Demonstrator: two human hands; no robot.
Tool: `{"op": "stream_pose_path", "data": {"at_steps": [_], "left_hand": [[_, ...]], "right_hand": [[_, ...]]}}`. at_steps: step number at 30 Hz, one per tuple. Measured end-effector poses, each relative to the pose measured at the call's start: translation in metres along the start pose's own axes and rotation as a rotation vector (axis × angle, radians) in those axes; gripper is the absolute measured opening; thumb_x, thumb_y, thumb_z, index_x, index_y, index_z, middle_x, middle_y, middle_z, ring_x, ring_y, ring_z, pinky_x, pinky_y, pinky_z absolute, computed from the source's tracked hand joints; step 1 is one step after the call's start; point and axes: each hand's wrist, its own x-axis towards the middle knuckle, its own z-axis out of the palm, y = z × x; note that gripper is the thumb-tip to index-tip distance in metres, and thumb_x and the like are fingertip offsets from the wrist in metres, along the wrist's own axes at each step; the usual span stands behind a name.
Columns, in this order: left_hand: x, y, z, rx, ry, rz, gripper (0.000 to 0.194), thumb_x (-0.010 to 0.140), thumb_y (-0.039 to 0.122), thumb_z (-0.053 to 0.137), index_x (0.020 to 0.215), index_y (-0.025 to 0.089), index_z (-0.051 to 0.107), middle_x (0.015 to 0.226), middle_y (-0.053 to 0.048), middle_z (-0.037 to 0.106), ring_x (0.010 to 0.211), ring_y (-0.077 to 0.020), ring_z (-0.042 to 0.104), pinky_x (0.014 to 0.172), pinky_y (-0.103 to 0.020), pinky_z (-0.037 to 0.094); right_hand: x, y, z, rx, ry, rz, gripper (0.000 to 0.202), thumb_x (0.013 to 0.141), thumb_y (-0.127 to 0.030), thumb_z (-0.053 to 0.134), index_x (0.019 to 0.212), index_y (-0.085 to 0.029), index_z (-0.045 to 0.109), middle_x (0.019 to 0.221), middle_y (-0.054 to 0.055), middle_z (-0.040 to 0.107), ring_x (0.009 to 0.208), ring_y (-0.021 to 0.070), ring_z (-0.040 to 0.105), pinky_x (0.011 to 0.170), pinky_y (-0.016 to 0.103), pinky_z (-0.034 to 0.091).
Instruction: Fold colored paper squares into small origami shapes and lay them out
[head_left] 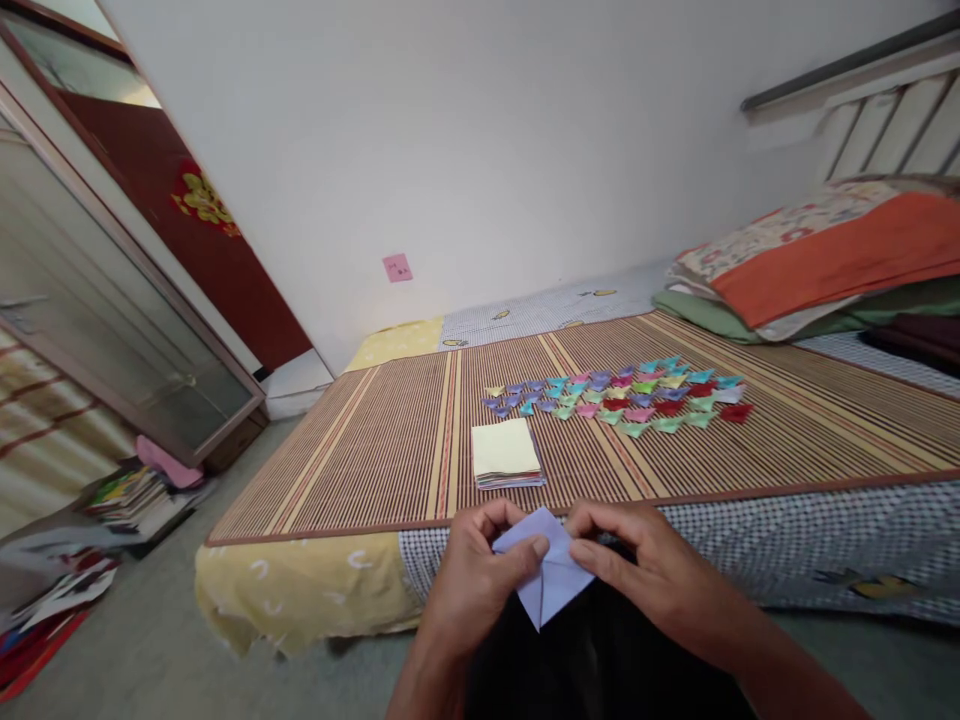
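Between my two hands is a folded sheet of lavender origami paper (553,590), turned to a diamond with crease lines running across it. My left hand (484,565) grips its left side, with the thumb pressed flat on the paper. On the opposite side, my right hand (637,560) pinches the right edge between thumb and fingers. Just beyond, on the striped mat, lies a stack of square paper (507,448) with a pale yellow sheet on top. Farther back, several rows of small folded paper pieces (615,397) in many colours are spread out.
A striped mat (360,450) covers the bed, whose front edge is close to my hands. Pillows (832,250) are piled at the far right. A white wall (480,150) stands behind. Books (127,495) and papers lie on the left, near a glass door (112,270).
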Motion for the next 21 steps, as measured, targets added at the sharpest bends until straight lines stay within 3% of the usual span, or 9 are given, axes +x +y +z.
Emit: {"op": "stream_pose_path", "data": {"at_steps": [4, 12, 16, 21], "left_hand": [[-0.002, -0.001, 0.007, 0.06, -0.046, 0.011, 0.035, 0.074, 0.039, 0.086, 0.07, 0.014, 0.061, 0.061, 0.003, 0.055, 0.055, -0.008, 0.043, 0.053, -0.019, 0.034], [-0.001, -0.01, 0.011, -0.159, 0.088, -0.052, 0.04, 0.059, 0.041, 0.095, 0.066, 0.013, 0.067, 0.059, 0.001, 0.062, 0.053, -0.0093, 0.051, 0.055, -0.021, 0.042], [-0.003, -0.011, 0.009, -0.15, 0.1, 0.01, 0.032, 0.069, 0.039, 0.091, 0.069, 0.012, 0.074, 0.06, 0.001, 0.062, 0.055, -0.009, 0.051, 0.057, -0.02, 0.041], [-0.006, -0.018, 0.004, -0.144, 0.022, 0.058, 0.026, 0.085, 0.039, 0.079, 0.082, 0.013, 0.079, 0.069, -0.002, 0.068, 0.068, -0.0138, 0.058, 0.07, -0.024, 0.046]], "right_hand": [[0.004, 0.0, 0.011, 0.058, 0.147, -0.003, 0.022, 0.094, -0.039, 0.064, 0.082, -0.021, 0.066, 0.072, -0.001, 0.062, 0.066, 0.0162, 0.057, 0.06, 0.026, 0.046], [0.001, 0.005, 0.023, -0.011, 0.336, -0.024, 0.026, 0.098, -0.039, 0.057, 0.079, -0.021, 0.06, 0.069, 0.0, 0.062, 0.066, 0.0174, 0.06, 0.056, 0.026, 0.045], [0.001, 0.008, 0.022, -0.031, 0.37, -0.028, 0.025, 0.098, -0.039, 0.059, 0.079, -0.022, 0.06, 0.067, -0.001, 0.059, 0.062, 0.0161, 0.057, 0.054, 0.026, 0.043], [0.002, 0.01, 0.018, -0.012, 0.374, -0.028, 0.024, 0.097, -0.038, 0.06, 0.079, -0.021, 0.061, 0.067, -0.002, 0.058, 0.062, 0.015, 0.056, 0.057, 0.025, 0.044]]}}
